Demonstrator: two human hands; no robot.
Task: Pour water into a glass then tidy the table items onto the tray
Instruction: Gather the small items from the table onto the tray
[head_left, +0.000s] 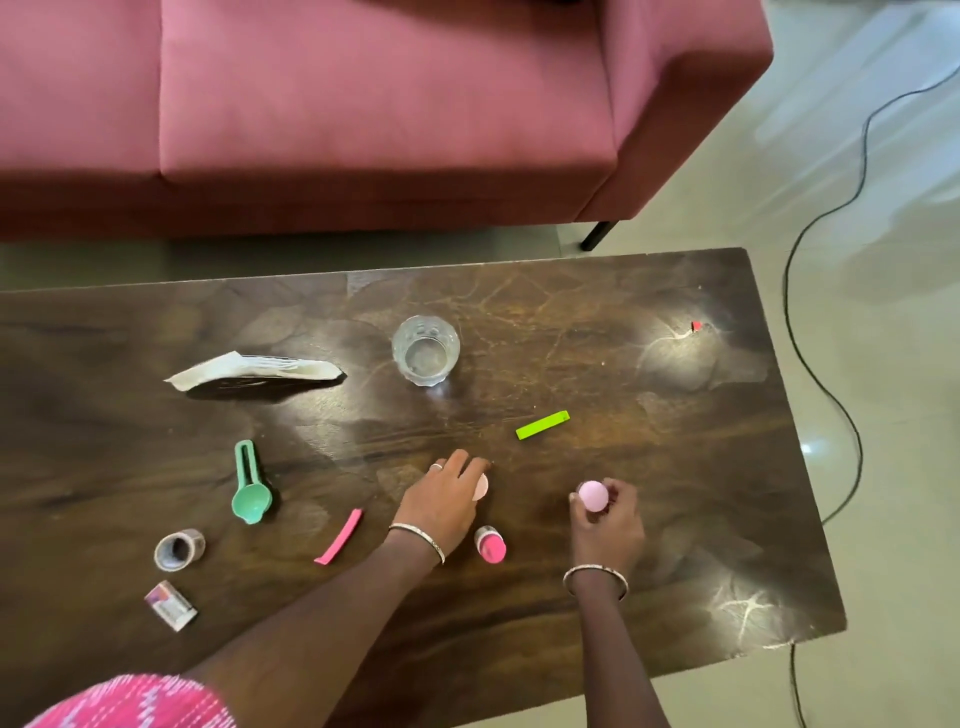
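Note:
A clear glass (425, 358) stands upright at the middle back of the dark wooden table (597, 364). My left hand (441, 506) lies over a small pale pink round piece (481, 487), fingers closed around it. To the right, my right hand (608, 519) grips a small thing with a round light-pink top (592, 495). A little pink bottle (490, 544) stands between my two wrists. No tray or water container is in view.
On the table lie a green bar (542, 425), a pink strip (338, 537), a green scoop (249, 485), a tape roll (178, 549), a small box (170, 605) and a folded white paper (254, 371). A pink sofa (363, 104) stands behind. A black cable (810, 249) runs on the floor at right.

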